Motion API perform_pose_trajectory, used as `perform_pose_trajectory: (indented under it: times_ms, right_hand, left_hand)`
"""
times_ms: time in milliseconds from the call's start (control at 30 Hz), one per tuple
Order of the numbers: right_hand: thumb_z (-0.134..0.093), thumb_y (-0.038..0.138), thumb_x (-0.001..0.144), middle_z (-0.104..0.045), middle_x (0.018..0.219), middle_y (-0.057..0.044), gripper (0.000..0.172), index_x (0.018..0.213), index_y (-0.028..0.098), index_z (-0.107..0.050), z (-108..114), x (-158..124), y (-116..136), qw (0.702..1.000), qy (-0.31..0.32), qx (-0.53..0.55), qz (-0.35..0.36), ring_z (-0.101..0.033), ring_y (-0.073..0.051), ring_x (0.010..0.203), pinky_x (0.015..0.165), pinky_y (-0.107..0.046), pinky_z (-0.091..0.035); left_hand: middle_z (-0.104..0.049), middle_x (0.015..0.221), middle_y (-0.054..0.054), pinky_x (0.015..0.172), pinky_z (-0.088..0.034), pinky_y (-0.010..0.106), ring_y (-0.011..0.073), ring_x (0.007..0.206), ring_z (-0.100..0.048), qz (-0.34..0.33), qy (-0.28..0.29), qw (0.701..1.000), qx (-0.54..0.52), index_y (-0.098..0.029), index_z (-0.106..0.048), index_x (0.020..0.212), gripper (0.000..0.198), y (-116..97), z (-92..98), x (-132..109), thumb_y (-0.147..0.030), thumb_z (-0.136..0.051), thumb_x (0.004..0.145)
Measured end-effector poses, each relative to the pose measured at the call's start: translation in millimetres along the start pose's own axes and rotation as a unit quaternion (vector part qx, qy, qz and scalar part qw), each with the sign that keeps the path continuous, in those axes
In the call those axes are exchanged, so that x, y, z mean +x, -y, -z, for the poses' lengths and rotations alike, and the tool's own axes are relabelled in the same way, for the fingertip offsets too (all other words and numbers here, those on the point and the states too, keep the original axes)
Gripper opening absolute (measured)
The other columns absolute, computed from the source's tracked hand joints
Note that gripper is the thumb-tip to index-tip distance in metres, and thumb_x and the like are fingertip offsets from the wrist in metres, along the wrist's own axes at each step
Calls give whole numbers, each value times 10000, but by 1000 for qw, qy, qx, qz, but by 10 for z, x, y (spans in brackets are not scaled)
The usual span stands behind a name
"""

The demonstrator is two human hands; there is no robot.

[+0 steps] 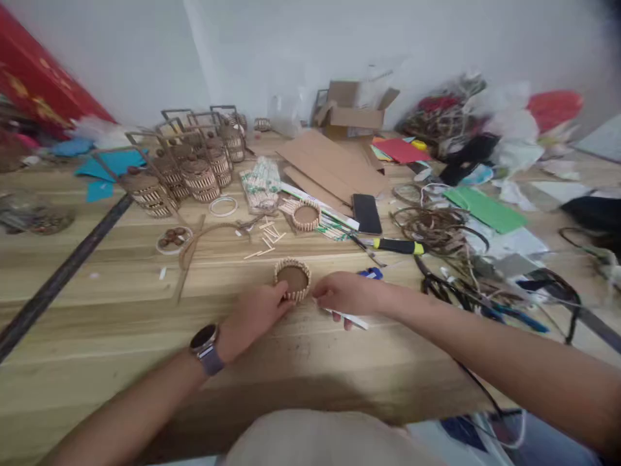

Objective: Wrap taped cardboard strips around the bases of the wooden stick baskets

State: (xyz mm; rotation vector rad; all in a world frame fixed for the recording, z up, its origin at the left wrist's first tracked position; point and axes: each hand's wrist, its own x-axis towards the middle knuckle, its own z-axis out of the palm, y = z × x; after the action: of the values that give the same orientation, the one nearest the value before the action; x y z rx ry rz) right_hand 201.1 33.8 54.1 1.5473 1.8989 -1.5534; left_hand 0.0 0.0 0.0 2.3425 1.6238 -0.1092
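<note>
On the wooden table, my left hand grips the near left side of a small round cup walled with short upright wooden sticks around a brown base. Just right of it, my right hand is closed around a slim white tool, whose tip points at the cup's wall. The tool's exact kind is hidden by the fingers. A similar stick-walled cup stands farther back, beside green-tipped matchsticks. Loose pale sticks lie behind the cup in my hand.
Several handled stick baskets stand at the back left. A bag of matchsticks, cardboard sheets, a phone and a utility knife lie beyond my hands. Coiled cord clutters the right; a dish of brown balls sits left.
</note>
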Motion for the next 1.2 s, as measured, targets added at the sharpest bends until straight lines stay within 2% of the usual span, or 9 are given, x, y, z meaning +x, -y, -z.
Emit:
perform_pose_trajectory:
  times_ms: [233,467,700,833,900,967,1067,1133,1200]
  right_hand:
    - [-554,194,827,-567,698,9,91,738,177,-567,-46,28,53,1000,-4,22,9,-635,-120,666,533,-187,-560]
    - [-551,209,805,-610,869,-23,74,832,180,-613,-39,-3,54,999,-6,27,30,-619,-118,710,456,-158,-481]
    - [-596,216,738,-513,627,30,54,771,187,-628,41,-83,-33,998,-14,29,51,-549,-121,601,374,-156,-315]
    - [-587,243,735,-570,699,25,157,843,179,-681,112,-201,-133,995,-20,63,70,-502,-91,592,466,-169,-382]
    - [-598,256,722,-589,737,20,212,890,169,-694,135,-280,-179,993,-24,82,82,-488,-88,603,532,-188,-429]
    - [-620,287,715,-594,737,17,263,931,159,-700,148,-375,-207,992,-14,80,93,-485,-96,605,547,-205,-429]
    - [-620,347,751,-623,752,5,335,1008,154,-713,158,-534,-214,992,-1,19,121,-493,-110,608,543,-224,-407]
    - [-595,371,793,-662,794,-12,350,1040,162,-727,162,-641,-211,988,-12,-24,149,-532,-130,651,576,-240,-423]
    - [-577,385,827,-703,870,-36,354,1057,173,-743,163,-745,-219,983,-32,-52,175,-591,-162,744,658,-269,-459]
  left_hand:
    - [-755,865,85,572,-392,312,288,808,-726,47,-16,999,-4,-199,-595,981,257,-178,-38,-22,-433,-490,988]
    - [-751,839,98,577,-419,315,297,783,-731,53,-31,998,4,-189,-602,982,299,-189,-89,-29,-450,-457,999]
    - [-751,829,110,592,-449,308,286,757,-730,40,-43,998,13,-175,-624,994,285,-58,-85,-61,-417,-472,1000]
    - [-739,779,116,603,-474,332,294,713,-721,59,-62,996,22,-144,-610,1164,306,32,-38,-137,-374,-503,991]
    - [-742,859,111,669,-506,359,287,775,-716,54,-79,995,21,-163,-545,1300,373,8,10,-192,-369,-501,992]
    - [-721,1035,122,817,-517,405,284,940,-684,-14,-129,992,8,-183,-540,1318,373,-75,72,-232,-350,-517,985]
    - [-636,1241,162,1029,-424,483,320,1208,-532,-217,-230,948,-35,-140,-612,1215,313,-265,162,-228,-311,-571,956]
    - [-669,1159,145,1046,-405,484,318,1223,-500,-304,-234,921,-69,-125,-657,1105,237,-390,206,-191,-292,-559,967]
    - [-703,938,89,963,-453,426,268,1053,-574,-327,-197,918,-106,-141,-681,933,209,-487,238,-159,-265,-522,989]
